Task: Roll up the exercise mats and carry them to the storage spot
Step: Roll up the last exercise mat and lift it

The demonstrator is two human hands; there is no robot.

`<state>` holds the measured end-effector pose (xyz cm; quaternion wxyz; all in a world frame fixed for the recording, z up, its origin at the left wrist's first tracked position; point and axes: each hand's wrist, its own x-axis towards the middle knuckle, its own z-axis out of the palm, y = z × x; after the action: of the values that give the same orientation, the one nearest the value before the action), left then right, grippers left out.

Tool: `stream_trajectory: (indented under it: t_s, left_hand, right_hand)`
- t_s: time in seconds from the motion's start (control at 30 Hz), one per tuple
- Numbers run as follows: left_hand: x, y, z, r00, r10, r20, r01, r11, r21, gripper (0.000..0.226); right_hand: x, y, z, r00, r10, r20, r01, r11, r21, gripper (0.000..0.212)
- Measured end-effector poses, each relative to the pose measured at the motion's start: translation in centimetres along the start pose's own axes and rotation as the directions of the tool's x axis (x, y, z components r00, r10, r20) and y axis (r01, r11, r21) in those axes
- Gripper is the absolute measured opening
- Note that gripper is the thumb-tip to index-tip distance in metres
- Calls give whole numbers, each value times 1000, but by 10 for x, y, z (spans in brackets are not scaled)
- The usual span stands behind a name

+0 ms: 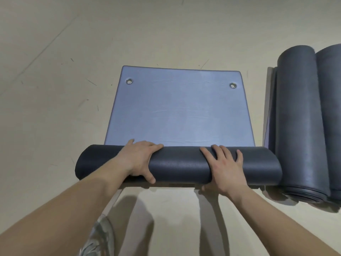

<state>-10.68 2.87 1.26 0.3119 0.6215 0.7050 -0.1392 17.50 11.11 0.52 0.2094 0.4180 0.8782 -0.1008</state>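
Currently left hand (140, 159) and right hand (224, 168) are gripping the mat roll (179, 168): left fingers (145, 145) together, right fingers (218, 154) spread, thumbs hooking near side.

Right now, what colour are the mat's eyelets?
Silver eyelets on the blue-grey mat; head view.

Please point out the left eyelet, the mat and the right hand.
left eyelet (129, 81): head view, centre of ring.
mat (180, 165): head view, rolled part between hands.
right hand (223, 169): head view, back of hand.

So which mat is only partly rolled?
The centre mat, under the left hand and right hand: its eyelet end lies flat. Both right-side mats are thick rolls.
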Motion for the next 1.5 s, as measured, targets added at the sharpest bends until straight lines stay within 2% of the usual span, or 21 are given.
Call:
stream_trajectory:
  t_s: [0.07, 0.1, 0.17, 0.23, 0.33, 0.4, 0.47, 0.53, 0.6, 0.63, 0.73, 0.8, 0.87, 0.93, 1.0, 1.03, 1.13, 1.27, 1.4, 1.5]
  left_hand:
    - [-19, 9, 20, 950, -73, -305, 65, 997, -36, 96]
    - [-28, 14, 30, 922, -130, -365, 97, 989, -108, 92]
    - [-32, 19, 43, 931, -171, -323, 153, 985, -81, 107]
    - [-16, 14, 41, 927, -150, -343, 158, 987, -5, 117]
    - [13, -7, 16, 925, -66, -374, 74, 997, 6, 116]
    - [23, -14, 1, 928, -14, -372, 0, 999, -38, 112]
    - [28, -16, 3, 888, 27, -458, -61, 996, -60, 102]
    - [30, -11, 10, 861, 44, -507, -41, 999, 18, 107]
    - [35, -13, 15, 892, 36, -450, 34, 988, 148, 130]
    - [43, -16, 10, 909, 23, -415, 52, 985, 167, 137]
    - [75, -30, -26, 950, 37, -310, 7, 990, 140, 142]
    - [90, -35, -51, 972, 47, -231, -31, 997, 73, 141]
    - [96, -39, -62, 975, 54, -216, -51, 999, 18, 135]
    - [92, -44, -54, 947, 25, -321, -18, 1000, 23, 131]
    - [83, -47, -35, 911, -16, -412, 90, 983, 161, 140]
    - [81, -48, -27, 912, -19, -409, 132, 959, 250, 146]
    - [87, -47, -28, 921, -5, -389, 140, 937, 321, 142]
    - [62, -33, -26, 960, -23, -278, 105, 953, 284, 129]
    - [10, -23, -2, 998, 8, -68, 10, 964, 267, 118]
    - [4, -22, -12, 998, 30, 63, -44, 972, 232, 119]
  right_hand:
    - [19, 5, -12, 1000, -11, 14, 10, 999, 49, 118]
    - [27, 8, -20, 999, -20, 42, 17, 998, 59, 118]
    - [36, 11, -29, 997, -46, 62, 41, 996, 82, 120]
    - [38, 12, -29, 999, -48, 3, 48, 998, 48, 124]
    - [34, 7, -6, 978, -80, -192, 60, 992, -107, 125]
    - [45, 7, -5, 966, -79, -245, 54, 993, -109, 127]
    - [69, 13, -24, 980, -79, -184, 68, 995, -67, 130]
    - [96, 23, -45, 991, -108, -84, 106, 994, -24, 133]
    - [112, 27, -54, 990, -135, -40, 135, 991, -13, 137]
    - [115, 30, -53, 988, -137, -71, 138, 990, 2, 136]
    - [111, 40, -38, 946, -129, -299, 155, 986, 66, 120]
    - [109, 43, -22, 926, -160, -342, 150, 987, -56, 127]
    - [117, 43, -14, 949, -145, -280, 107, 983, -147, 144]
    - [131, 44, -17, 956, -123, -265, 86, 985, -150, 146]
    - [142, 47, -26, 955, -147, -257, 108, 981, -159, 141]
    - [146, 49, -30, 956, -159, -247, 122, 980, -159, 139]
    - [153, 49, -42, 969, -144, -198, 119, 983, -137, 136]
    - [130, 38, -51, 982, -182, -45, 174, 975, -137, 133]
    - [72, 21, -39, 962, -200, 184, 210, 977, -34, 140]
    - [20, 0, -11, 986, -106, 126, 114, 992, -56, 145]
